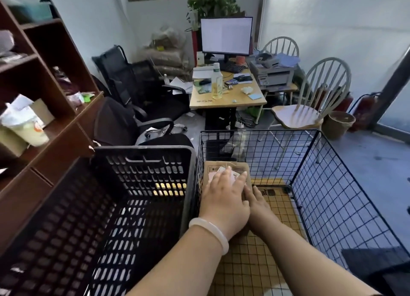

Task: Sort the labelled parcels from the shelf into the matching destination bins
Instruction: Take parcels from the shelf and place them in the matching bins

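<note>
A brown cardboard parcel [223, 167] with a white label lies inside the black wire-mesh bin [332, 198], against its left wall. My left hand [224, 198], with a pale bangle on the wrist, rests flat on top of the parcel with fingers spread. My right hand [258, 209] grips the parcel's right side, partly tucked under my left hand. The black plastic crate [142, 160] stands to the left of the wire bin. The brown wooden shelf [55, 109] at the left holds several packets and boxes.
A desk [228, 98] with a monitor, bottle and clutter stands beyond the bins. Black office chairs [137, 100] sit left of it, white wooden chairs [310, 109] to the right. A bucket [339, 123] and fire extinguishers stand by the right wall.
</note>
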Available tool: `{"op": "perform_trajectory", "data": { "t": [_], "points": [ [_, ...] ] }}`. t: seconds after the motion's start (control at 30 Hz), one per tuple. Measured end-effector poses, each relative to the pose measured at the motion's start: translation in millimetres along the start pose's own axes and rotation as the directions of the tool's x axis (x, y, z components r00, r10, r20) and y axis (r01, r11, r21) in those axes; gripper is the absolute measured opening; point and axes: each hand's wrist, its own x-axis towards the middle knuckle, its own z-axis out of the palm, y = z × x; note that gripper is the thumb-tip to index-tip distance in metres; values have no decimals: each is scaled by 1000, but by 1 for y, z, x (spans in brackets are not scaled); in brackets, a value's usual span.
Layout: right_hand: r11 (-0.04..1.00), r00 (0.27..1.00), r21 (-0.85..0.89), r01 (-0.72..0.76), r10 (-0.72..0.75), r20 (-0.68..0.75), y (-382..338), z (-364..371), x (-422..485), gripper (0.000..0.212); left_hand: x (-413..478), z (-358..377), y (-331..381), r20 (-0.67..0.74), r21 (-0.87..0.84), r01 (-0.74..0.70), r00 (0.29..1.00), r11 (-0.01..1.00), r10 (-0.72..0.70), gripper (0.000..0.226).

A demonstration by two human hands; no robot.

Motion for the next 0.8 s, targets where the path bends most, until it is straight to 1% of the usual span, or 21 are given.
{"op": "perform_trajectory", "data": {
  "t": [0.07, 0.13, 0.23, 0.3, 0.43, 0.5, 0.57, 0.63, 0.73, 0.8],
  "points": [
    [995, 999, -96, 23, -27, -37, -6, -5, -13, 92, -6, -6, -2, -44, 23, -49, 998, 999, 50, 64],
    [982, 993, -177, 61, -79, -91, -11, -10, -29, 90, -15, -13, -8, -67, 48, -89, 994, 995, 92, 65],
    [944, 980, -323, 61, -119, -162, -16, -17, -61, 85, -29, -23, -19, -62, 57, -149, 986, 987, 153, 66],
    [914, 962, -404, 50, -153, -227, -18, -22, -87, 86, -40, -28, -25, -51, 48, -195, 979, 980, 197, 66],
    [891, 903, -454, 7, -201, -380, -18, -29, -151, 89, -62, -33, -27, -61, 53, -304, 950, 951, 307, 68],
    [879, 859, -474, -54, -201, -470, -16, -24, -190, 89, -77, -33, -21, -53, 42, -373, 926, 927, 375, 71],
    [881, 824, -453, -139, -151, -546, -10, -12, -233, 88, -96, -31, -10, -31, 36, -460, 887, 887, 462, 74],
    [882, 786, -413, -226, -85, -612, -1, 2, -278, 89, -119, -27, 6, -33, 41, -553, 831, 832, 555, 75],
    [873, 692, -360, -329, -36, -721, 9, 15, -351, 91, -162, -21, 38, -48, 26, -681, 731, 732, 681, 74],
    [856, 632, -338, -392, -16, -775, 14, 20, -401, 92, -193, -19, 59, -60, -13, -739, 673, 674, 737, 74]
  ]
}}
